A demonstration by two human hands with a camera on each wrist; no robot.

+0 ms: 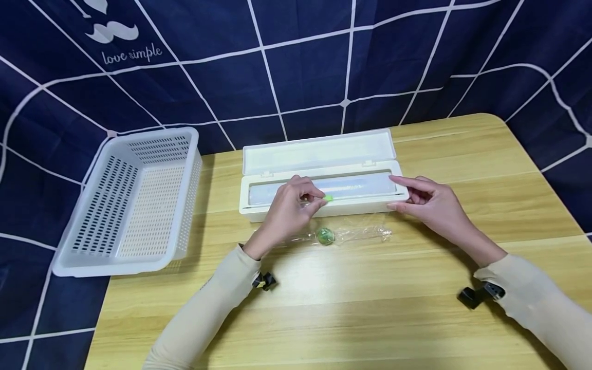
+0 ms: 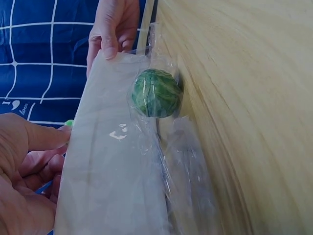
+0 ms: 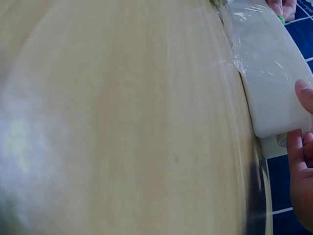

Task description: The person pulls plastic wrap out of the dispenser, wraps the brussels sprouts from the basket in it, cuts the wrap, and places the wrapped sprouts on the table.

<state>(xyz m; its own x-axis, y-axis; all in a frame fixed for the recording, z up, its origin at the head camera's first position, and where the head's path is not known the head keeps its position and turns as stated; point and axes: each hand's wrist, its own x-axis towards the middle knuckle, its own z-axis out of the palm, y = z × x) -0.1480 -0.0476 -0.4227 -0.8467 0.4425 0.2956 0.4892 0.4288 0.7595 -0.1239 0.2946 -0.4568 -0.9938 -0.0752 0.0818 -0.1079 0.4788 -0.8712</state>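
White plastic is dominating my view: a long film dispenser box (image 1: 356, 207) is lying lengthwise on the wood-grain table (image 1: 351, 318), its hinged lid (image 1: 319, 154) leaning back and a roll of cling film (image 1: 356, 186) resting inside. With the left hand (image 1: 291, 205) I am pinching a bright green slider (image 1: 328, 198) at the box's front edge, thumb against fingers. With the right hand (image 1: 432, 203) I am gripping the box's right end, the thumb pressing its front wall. Just in front of the box, a round, cabbage-like green ball (image 1: 326, 236) is sitting in crinkled clear film (image 1: 363, 235). Off to the left, a perforated white basket (image 1: 115, 268) is standing at the table's edge, and a navy grid-patterned cloth (image 1: 305, 67) is hanging behind.
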